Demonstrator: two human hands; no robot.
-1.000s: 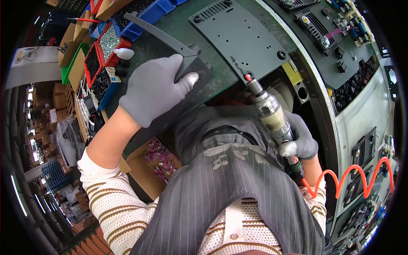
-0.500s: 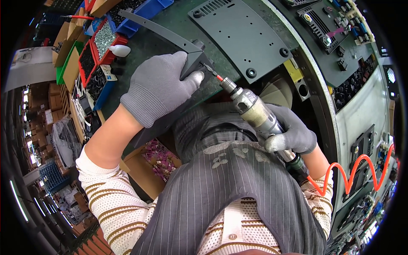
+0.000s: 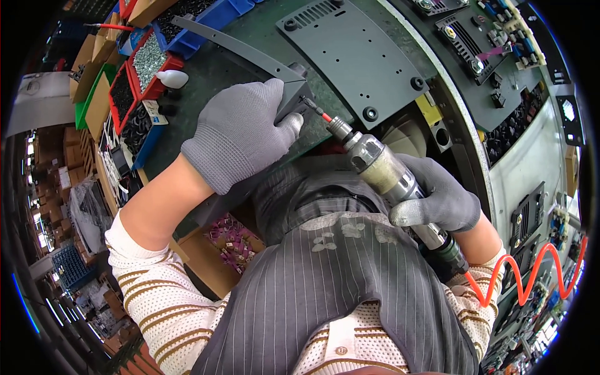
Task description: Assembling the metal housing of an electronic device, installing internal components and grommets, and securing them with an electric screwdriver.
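Observation:
My left hand (image 3: 247, 125), in a grey knit glove, is closed around the corner of a dark grey metal frame (image 3: 247, 53) at the bench edge. My right hand (image 3: 437, 197), gloved the same way, grips a pneumatic screwdriver (image 3: 384, 172) by its metal body. The tool lies slantwise, its red-collared bit (image 3: 317, 109) pointing up and left. The bit's tip meets the end face of the frame beside my left thumb. Whether a screw sits under the tip is too small to tell. A coiled orange air hose (image 3: 519, 284) trails from the tool's rear.
A perforated grey metal plate (image 3: 356, 56) with round black feet lies on the green bench. Red bins (image 3: 150, 59) of small screws, a blue bin (image 3: 187, 37) and a white bottle (image 3: 172, 79) stand to the left. A cardboard box (image 3: 209, 265) of purple parts sits below the bench.
The screwdriver and my right hand have shifted slightly right and down. My left hand and the frame corner have moved a little right. The bit remains at the frame.

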